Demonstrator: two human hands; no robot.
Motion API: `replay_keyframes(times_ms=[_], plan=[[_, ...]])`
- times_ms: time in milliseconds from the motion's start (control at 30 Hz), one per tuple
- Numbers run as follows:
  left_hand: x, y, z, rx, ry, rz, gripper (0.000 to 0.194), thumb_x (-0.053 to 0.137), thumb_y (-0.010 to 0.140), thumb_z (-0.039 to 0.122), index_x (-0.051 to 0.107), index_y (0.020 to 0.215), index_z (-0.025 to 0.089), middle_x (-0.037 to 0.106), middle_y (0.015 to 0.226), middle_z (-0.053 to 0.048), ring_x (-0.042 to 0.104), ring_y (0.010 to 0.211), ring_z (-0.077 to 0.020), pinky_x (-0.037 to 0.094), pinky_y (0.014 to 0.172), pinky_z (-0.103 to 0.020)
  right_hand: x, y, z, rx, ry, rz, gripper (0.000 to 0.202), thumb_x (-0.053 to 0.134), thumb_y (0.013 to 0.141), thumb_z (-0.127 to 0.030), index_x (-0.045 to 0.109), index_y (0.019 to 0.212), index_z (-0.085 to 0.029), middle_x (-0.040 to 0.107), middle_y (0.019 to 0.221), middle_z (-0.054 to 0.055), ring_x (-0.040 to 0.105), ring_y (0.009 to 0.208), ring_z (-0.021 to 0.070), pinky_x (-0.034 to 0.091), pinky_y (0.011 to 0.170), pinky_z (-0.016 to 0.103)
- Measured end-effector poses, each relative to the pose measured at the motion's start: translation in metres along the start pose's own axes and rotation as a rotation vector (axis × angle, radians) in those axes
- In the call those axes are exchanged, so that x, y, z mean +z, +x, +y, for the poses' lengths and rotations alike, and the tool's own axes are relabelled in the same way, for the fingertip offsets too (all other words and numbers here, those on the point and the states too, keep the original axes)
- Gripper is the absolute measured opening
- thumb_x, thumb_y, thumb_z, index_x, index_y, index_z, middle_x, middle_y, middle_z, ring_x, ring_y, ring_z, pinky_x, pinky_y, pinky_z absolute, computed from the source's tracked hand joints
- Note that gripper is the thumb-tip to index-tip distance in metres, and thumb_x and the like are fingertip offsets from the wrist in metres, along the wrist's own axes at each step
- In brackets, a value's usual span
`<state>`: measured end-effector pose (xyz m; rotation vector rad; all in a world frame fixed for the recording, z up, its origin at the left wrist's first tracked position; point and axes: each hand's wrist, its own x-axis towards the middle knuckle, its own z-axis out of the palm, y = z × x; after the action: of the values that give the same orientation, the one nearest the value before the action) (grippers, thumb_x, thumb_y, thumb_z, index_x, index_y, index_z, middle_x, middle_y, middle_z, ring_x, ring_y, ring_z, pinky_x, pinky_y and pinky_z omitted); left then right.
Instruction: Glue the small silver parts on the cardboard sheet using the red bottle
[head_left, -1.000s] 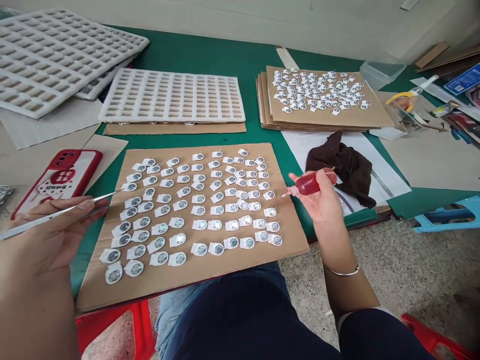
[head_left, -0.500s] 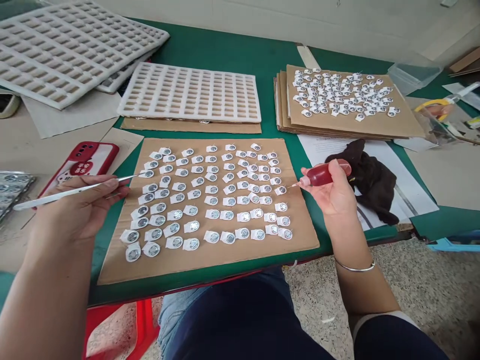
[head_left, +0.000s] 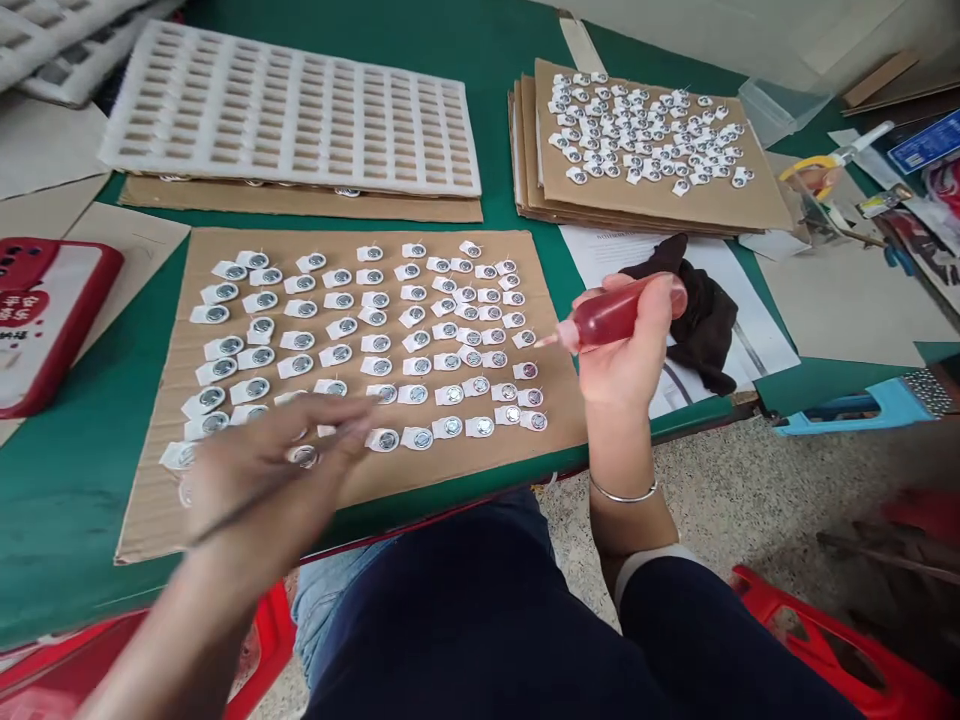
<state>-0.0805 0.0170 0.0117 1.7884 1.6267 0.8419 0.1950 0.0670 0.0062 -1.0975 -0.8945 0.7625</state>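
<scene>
My left hand (head_left: 277,480), blurred by motion, is closed round slim pointed tweezers (head_left: 259,495) over the front left of a cardboard sheet (head_left: 161,500). Rows of small round silver discs with white tabs (head_left: 376,343) cover this sheet; my left hand and forearm hide a few of them. In my right hand (head_left: 626,350) a red squeeze bottle (head_left: 611,312) with a thin nozzle is gripped, tilted so its tip points left and slightly down. That tip is close to a disc at the sheet's right edge; whether it touches, I cannot tell.
Behind the sheet lies a white foam tray (head_left: 292,110) on cardboard. Stacked cardboard (head_left: 660,200) at the back right bears many more discs. A dark cloth (head_left: 705,330) lies on paper beside my right hand. A red-cased phone (head_left: 60,320) is at left, yellow-handled scissors (head_left: 817,170) at far right.
My left hand has swung with the tweezers from the sheet's left edge to its front, nearer my body. My right hand still holds the bottle by the right-hand discs. The view has turned right.
</scene>
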Motion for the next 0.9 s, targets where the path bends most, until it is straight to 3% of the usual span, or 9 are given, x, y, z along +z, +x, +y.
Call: replay_keyframes(times_ms=[67,133,233,433,667,767,900], plan=[[0.025,-0.014,0.018,0.196,-0.027,-0.115,0.013,0.061,0.076,0.021,0.062,0.089,0.025,0.066,0.088,0.002,0.061,0.083,-0.0153,0.050,0.072,-0.029,0.009,-0.013,0.003,0.001,-0.073,-0.060,0.032,0.026,0.086,-0.054,0.045,0.089,-0.028,0.049,0.064,-0.001,0.055,0.051,0.0120,0.038,0.036,0.024],[0.042,-0.022,0.024,0.363,-0.053,-0.196,0.020,0.059,0.078,0.015,0.059,0.096,0.022,0.065,0.091,0.000,0.061,0.084,-0.0140,0.050,0.075,-0.028,0.014,-0.024,0.006,0.002,-0.135,-0.116,0.035,0.021,0.086,-0.055,0.044,0.093,-0.028,0.049,0.065,0.000,0.053,0.047,0.0114,0.041,0.037,0.027],[0.054,-0.027,0.023,0.473,-0.077,-0.204,0.024,0.057,0.077,0.010,0.055,0.099,0.020,0.064,0.092,-0.001,0.060,0.085,-0.0135,0.049,0.076,-0.028,0.016,-0.034,0.010,0.002,-0.143,-0.160,0.033,0.026,0.085,-0.055,0.043,0.095,-0.029,0.050,0.068,-0.001,0.052,0.046,0.0110,0.046,0.042,0.029],[0.058,-0.026,0.028,0.497,-0.023,-0.215,0.023,0.053,0.079,0.010,0.054,0.100,0.020,0.063,0.089,-0.002,0.060,0.082,-0.0150,0.048,0.073,-0.030,0.016,-0.036,0.013,0.057,-0.090,-0.173,0.033,0.035,0.080,-0.059,0.041,0.094,-0.030,0.050,0.069,-0.002,0.049,0.040,0.0103,0.044,0.037,0.029],[0.061,-0.025,0.029,0.513,-0.004,-0.210,0.024,0.052,0.079,0.009,0.053,0.101,0.020,0.062,0.088,-0.004,0.059,0.080,-0.0166,0.048,0.070,-0.031,0.015,-0.037,0.013,0.022,-0.083,-0.208,0.034,0.038,0.081,-0.057,0.042,0.096,-0.027,0.051,0.069,-0.002,0.054,0.041,0.0098,0.046,0.037,0.027],[0.061,-0.026,0.031,0.606,0.034,-0.233,0.025,0.052,0.077,0.005,0.050,0.099,0.016,0.061,0.089,-0.006,0.057,0.083,-0.0179,0.047,0.073,-0.033,0.013,-0.037,0.013,-0.017,-0.131,-0.202,0.032,0.041,0.081,-0.055,0.045,0.095,-0.026,0.054,0.072,-0.002,0.060,0.051,0.0113,0.050,0.045,0.027],[0.063,-0.029,0.037,0.712,0.217,-0.306,0.013,0.047,0.076,0.003,0.051,0.083,0.014,0.057,0.078,-0.008,0.054,0.076,-0.0212,0.046,0.071,-0.038,0.012,-0.038,0.009,-0.053,-0.271,-0.274,0.033,0.046,0.078,-0.054,0.047,0.092,-0.025,0.058,0.078,0.000,0.063,0.068,0.0128,0.052,0.055,0.027]])
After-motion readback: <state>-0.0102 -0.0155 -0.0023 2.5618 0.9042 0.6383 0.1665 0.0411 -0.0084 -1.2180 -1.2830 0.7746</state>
